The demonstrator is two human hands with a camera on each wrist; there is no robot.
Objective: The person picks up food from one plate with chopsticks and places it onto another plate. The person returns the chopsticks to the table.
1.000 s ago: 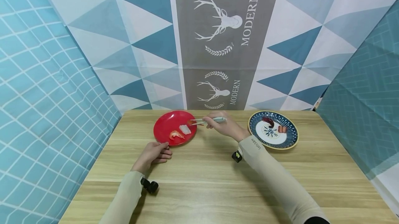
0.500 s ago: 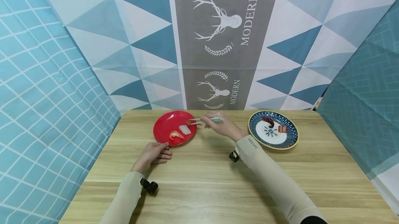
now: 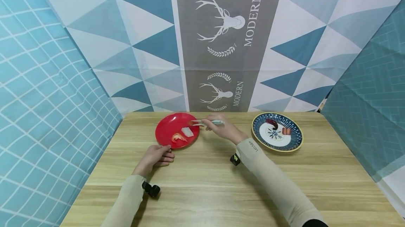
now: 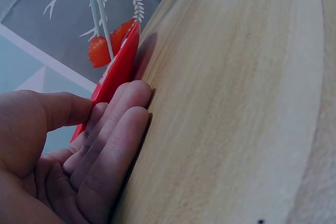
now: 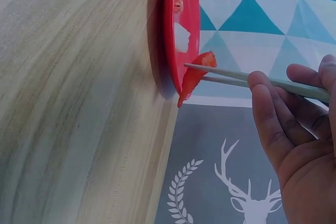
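The person's left hand [image 3: 155, 155] sits left of centre in the head view, its grip pinching the near rim of a red plate [image 3: 165, 128], thumb on the rim and fingers below. The right hand [image 3: 223, 127], at the middle of that frame, has its grip closed around a pair of pale chopsticks [image 3: 218, 122], which point left. Between their tips I see an orange-red piece [image 5: 197, 77], over the plate's upper right edge in the head view; whether it touches the plate I can't tell. On the red plate lie a white piece [image 3: 187, 132] and, lower down, a shrimp-like orange piece [image 3: 179, 137].

Over to the right of the frame, a blue-and-white patterned plate [image 3: 273, 142] with a yellow rim holds a dark red curled piece [image 3: 272, 124] and a small reddish-brown one [image 3: 286, 131]. Both plates stand on the wood-grained counter [image 3: 202, 192], towards its far edge.
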